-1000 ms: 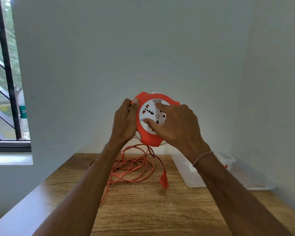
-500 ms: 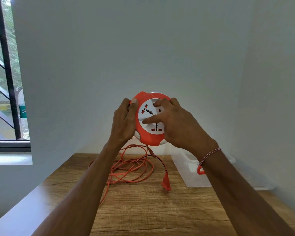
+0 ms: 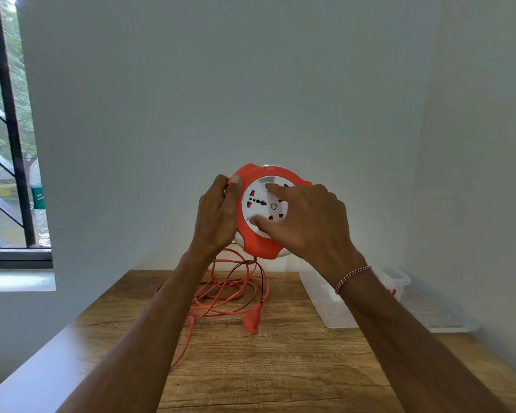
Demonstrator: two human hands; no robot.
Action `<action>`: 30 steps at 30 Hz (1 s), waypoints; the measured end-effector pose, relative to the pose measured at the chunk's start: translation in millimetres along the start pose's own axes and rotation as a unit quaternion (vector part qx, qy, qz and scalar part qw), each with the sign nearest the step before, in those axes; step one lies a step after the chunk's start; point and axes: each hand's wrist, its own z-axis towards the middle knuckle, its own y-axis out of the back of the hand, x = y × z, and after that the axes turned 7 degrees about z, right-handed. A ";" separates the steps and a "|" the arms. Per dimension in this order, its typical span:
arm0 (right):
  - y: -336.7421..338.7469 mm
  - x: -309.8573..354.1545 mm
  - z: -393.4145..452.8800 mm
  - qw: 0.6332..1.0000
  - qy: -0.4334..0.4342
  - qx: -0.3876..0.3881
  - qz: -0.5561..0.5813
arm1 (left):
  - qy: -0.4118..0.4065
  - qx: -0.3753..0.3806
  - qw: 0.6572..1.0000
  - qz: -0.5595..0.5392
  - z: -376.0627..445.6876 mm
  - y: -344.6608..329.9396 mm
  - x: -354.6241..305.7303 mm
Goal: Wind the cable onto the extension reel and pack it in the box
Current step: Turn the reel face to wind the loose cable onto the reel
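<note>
I hold an orange extension reel (image 3: 252, 239) with a white socket face upright above the wooden table (image 3: 280, 368). My left hand (image 3: 218, 216) grips its left rim. My right hand (image 3: 307, 222) lies on the white centre disc, with thumb and forefinger pressed into its recesses. Orange cable (image 3: 224, 293) hangs from the reel's bottom into a loose pile on the table. The orange plug (image 3: 252, 320) dangles at the cable's end, just over the tabletop. A clear plastic box (image 3: 334, 305) stands at the right, partly behind my right forearm.
A clear lid (image 3: 441, 317) lies right of the box against the side wall. White walls close the back and right. A barred window (image 3: 9, 144) and sill are at the left. The table's left edge runs diagonally toward me.
My right hand has turned the white disc, so the socket holes sit at a new angle. The plug has swung left and the cable pile has shifted a little.
</note>
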 end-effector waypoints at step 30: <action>3.0 -4.2 -0.5 0.998 0.032 0.036 -0.034 | 0.004 -0.004 1.000 -0.017 1.8 1.9 -0.7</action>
